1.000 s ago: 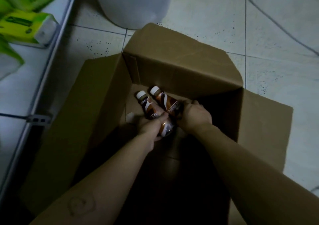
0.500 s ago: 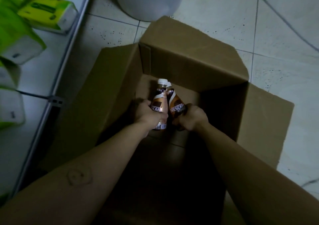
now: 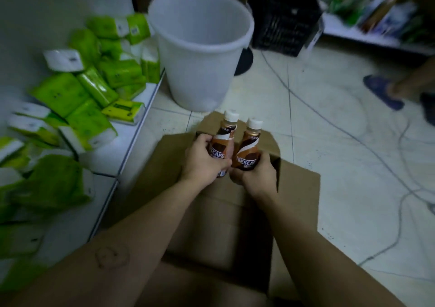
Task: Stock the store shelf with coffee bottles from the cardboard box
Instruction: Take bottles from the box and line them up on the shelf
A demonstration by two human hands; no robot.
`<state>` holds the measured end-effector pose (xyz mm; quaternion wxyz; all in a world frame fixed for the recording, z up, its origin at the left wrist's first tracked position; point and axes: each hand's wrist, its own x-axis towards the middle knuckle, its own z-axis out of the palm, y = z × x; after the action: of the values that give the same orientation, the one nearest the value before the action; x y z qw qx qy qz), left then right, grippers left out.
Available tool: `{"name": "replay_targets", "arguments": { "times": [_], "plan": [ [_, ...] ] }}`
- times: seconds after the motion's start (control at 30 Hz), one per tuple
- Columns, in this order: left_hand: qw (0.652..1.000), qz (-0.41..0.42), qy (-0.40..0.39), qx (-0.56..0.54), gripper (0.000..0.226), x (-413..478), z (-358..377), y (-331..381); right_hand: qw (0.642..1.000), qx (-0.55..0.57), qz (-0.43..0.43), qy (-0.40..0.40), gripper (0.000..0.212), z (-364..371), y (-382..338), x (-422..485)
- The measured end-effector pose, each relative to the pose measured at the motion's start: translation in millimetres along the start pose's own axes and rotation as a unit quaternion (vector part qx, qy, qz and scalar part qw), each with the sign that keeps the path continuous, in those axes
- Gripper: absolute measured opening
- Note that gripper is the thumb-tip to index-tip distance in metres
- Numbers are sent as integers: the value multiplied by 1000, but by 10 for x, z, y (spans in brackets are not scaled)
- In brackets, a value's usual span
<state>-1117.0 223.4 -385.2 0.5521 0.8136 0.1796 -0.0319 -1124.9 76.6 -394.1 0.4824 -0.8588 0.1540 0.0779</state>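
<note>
Two brown coffee bottles with white caps stand upright side by side, nearly touching, above the open cardboard box (image 3: 299,189): the left bottle (image 3: 224,141) and the right bottle (image 3: 249,147), both labelled Nescafe.

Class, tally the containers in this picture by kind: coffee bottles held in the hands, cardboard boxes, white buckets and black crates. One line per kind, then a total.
Coffee bottles: 2
Cardboard box: 1
White bucket: 1
Black crate: 1
Total: 5
</note>
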Motion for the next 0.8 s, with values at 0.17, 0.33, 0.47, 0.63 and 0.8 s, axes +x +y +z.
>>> {"name": "replay_targets", "arguments": {
  "times": [0.17, 0.33, 0.47, 0.63, 0.8],
  "plan": [
    [993, 101, 55, -11, 68, -348, -585, 803, 992, 25, -121, 36, 63, -415, -885, -401],
    [976, 185, 112, -28, 68, -823, -1282, 1560, 972, 57, -223, 52, 60, -749, -1767, -924],
    [955, 242, 171, -20, 72, -1263, -1883, 2026, 947, 67, -307, 62, 62, -942, -2423, -1436],
    [925, 290, 244, -3, 73, -1811, -2599, 2395, 920, 82, -378, 58, 62, -1016, -3125, -2002],
    [903, 297, 308, 31, 77, -2296, -3329, 2514, 892, 109, -437, 23, 66, -803, -3712, -2511]
  ]
}}
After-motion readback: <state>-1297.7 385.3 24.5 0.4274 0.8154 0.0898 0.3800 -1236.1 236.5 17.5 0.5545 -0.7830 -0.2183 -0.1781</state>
